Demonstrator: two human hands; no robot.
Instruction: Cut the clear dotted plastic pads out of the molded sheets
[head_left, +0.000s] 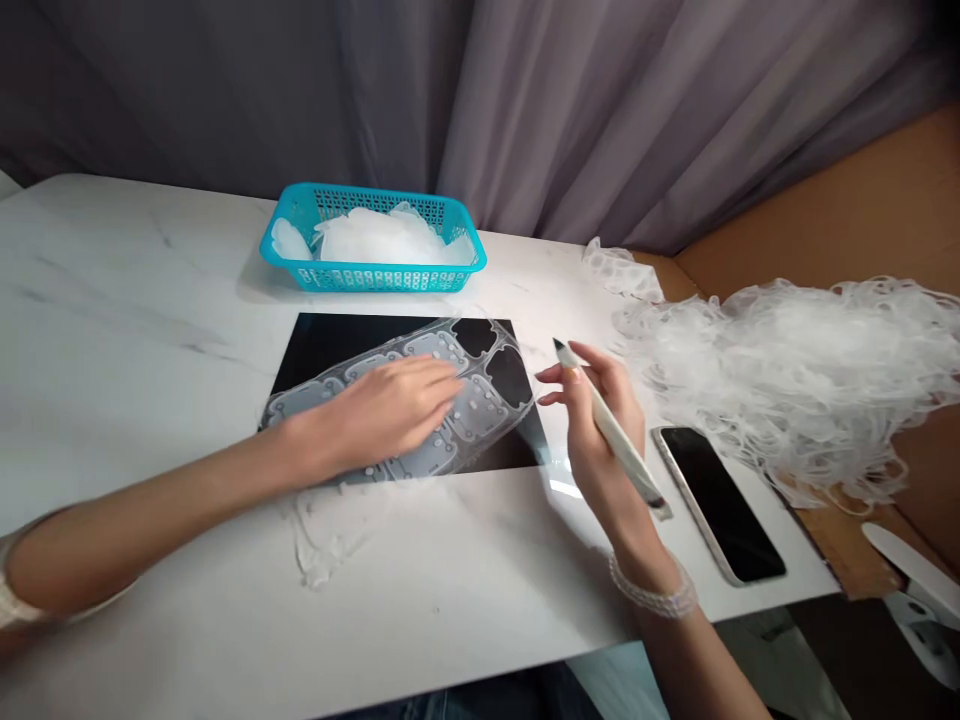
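Observation:
A translucent moulded sheet (480,408) with rows of rounded flat pieces lies slanted across a black mat (330,345). Two cells at its far right end are open, and the black shows through. My left hand (401,405) rests on the middle of the sheet, fingers pressed together and bent down; what is under the fingertips is hidden. To the right of the mat, my right hand (600,420) is raised and closed around a white pen-shaped tool (619,445). Its dark pointed tip faces up and away from the sheet.
A blue perforated basket (382,280) holding whitish translucent pieces stands behind the mat. A big heap of translucent strips (795,370) lies at the right, beside a phone (724,505). Clear scraps (322,545) lie in front of the mat. A grey curtain (525,120) hangs behind the table.

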